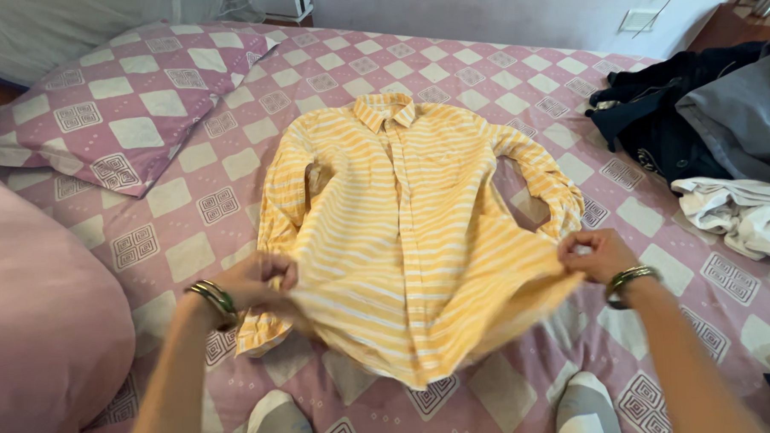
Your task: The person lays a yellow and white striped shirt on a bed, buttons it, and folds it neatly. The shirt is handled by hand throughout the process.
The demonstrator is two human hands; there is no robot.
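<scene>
**Both hands pinching shirt hem on bed**

Left hand [255,281] and right hand [595,253] each pinch a lower side edge of the yellow striped shirt [411,233], hem lifted slightly. Shirt lies front-up, collar away, on the pink checked bedspread [188,198]. Farther: pillow [116,102] at left, dark clothes pile [663,121] at right.

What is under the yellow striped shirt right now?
The yellow striped shirt lies on a pink checked bedspread, hem lifted by both hands. Anything directly beneath its body is covered.
</scene>
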